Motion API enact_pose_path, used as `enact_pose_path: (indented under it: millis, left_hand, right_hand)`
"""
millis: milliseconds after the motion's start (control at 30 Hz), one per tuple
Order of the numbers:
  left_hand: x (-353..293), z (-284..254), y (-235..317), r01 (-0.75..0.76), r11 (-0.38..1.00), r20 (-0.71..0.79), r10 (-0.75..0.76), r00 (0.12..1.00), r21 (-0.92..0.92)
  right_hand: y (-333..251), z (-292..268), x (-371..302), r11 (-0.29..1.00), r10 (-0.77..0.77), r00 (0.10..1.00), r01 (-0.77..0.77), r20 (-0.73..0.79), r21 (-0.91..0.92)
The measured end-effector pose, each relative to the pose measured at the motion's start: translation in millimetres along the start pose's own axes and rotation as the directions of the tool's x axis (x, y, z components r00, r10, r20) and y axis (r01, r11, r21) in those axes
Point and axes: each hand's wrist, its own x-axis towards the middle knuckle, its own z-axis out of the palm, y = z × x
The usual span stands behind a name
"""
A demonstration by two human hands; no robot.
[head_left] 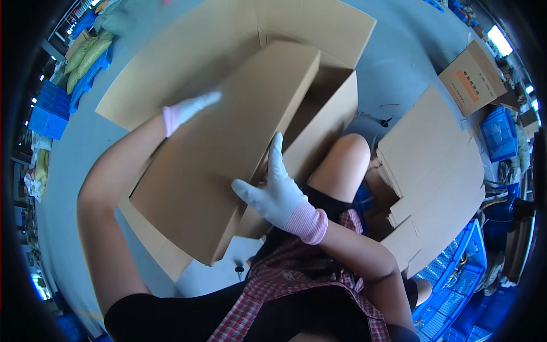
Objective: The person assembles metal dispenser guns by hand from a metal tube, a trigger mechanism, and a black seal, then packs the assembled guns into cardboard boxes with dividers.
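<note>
A long, closed brown cardboard box (pixel 228 137) lies tilted partly inside a larger open carton (pixel 325 119), between my two hands. Both hands wear white gloves with pink cuffs. My left hand (pixel 192 109) lies along the box's far left side, fingers extended and slightly blurred. On the near right side, my right hand (pixel 276 196) grips the box's edge, its thumb over the top face and forefinger pointing up along the side. Its other fingers are partly hidden. The carton's wide flaps (pixel 199 51) stand spread out at the back and left.
Flattened cardboard sheets (pixel 433 171) are stacked at my right, near a blue plastic crate (pixel 456 273). A printed carton (pixel 472 80) stands at the far right. Blue crates (pixel 48 111) and green sacks (pixel 91 57) line the far left. My bare knee (pixel 347 159) is beside the open carton.
</note>
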Motion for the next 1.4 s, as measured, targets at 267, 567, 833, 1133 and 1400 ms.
enact_pose_path:
  millis: [267, 567, 833, 1133, 1400]
  left_hand:
    - [111.9, 4.1, -35.1, 0.296, 0.955, 0.058, -0.295, 0.954, 0.003]
    - [150.8, 11.4, -88.4, 0.31, 0.949, 0.044, -0.313, 0.949, 0.054]
    - [162.9, 64.4, -142.9, 0.301, 0.521, -0.432, 0.148, 0.89, 0.799]
    - [220.8, 151.3, -80.4, -0.083, -0.044, 0.094, 0.443, 0.892, 0.996]
    - [283.3, 101.4, -178.0, -0.513, 0.532, 0.078, 0.639, 0.765, 0.674]
  right_hand:
    - [-21.0, -45.0, 48.9, 0.812, 0.319, 0.94, -0.206, 0.119, -0.546]
    - [14.3, -5.0, 82.5, 0.411, 0.509, 0.853, -0.123, 0.116, -0.903]
    - [80.2, 23.9, 155.3, 0.22, 0.833, 0.462, 0.228, 0.305, -0.948]
    - [10.3, -98.0, 82.5, 0.781, -0.16, 0.864, 0.407, 0.478, -0.474]
    - [59.2, -196.3, -64.9, 0.472, -0.251, 0.86, -0.292, -0.444, -0.832]
